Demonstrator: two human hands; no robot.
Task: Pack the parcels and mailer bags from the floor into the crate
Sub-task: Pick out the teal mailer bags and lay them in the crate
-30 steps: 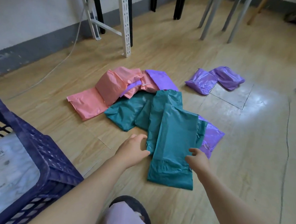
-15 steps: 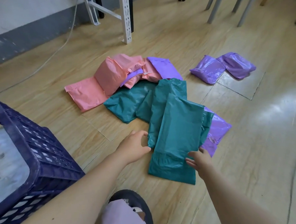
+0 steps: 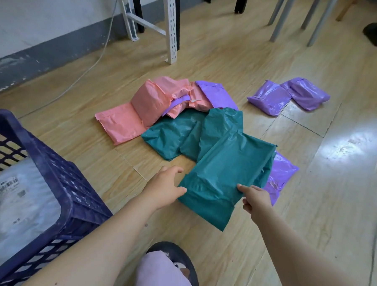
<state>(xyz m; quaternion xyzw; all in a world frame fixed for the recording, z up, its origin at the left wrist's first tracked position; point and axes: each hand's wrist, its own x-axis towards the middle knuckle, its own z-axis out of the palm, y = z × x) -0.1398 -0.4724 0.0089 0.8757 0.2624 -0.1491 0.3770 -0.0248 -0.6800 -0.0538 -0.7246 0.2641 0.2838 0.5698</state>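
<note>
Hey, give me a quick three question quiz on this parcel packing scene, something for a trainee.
1. True or false: the blue crate sits on the person's right.
2. The right hand pinches which bag? A, pink; B, the teal mailer bag; C, purple.
3. Fill in: ___ purple bags lie apart from the others, far right.
Key: 1 false; 2 B; 3 two.

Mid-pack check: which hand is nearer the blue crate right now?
Left. The left hand grips the teal bag at its edge facing the crate; the right hand pinches the bag's opposite edge, farther away.
</note>
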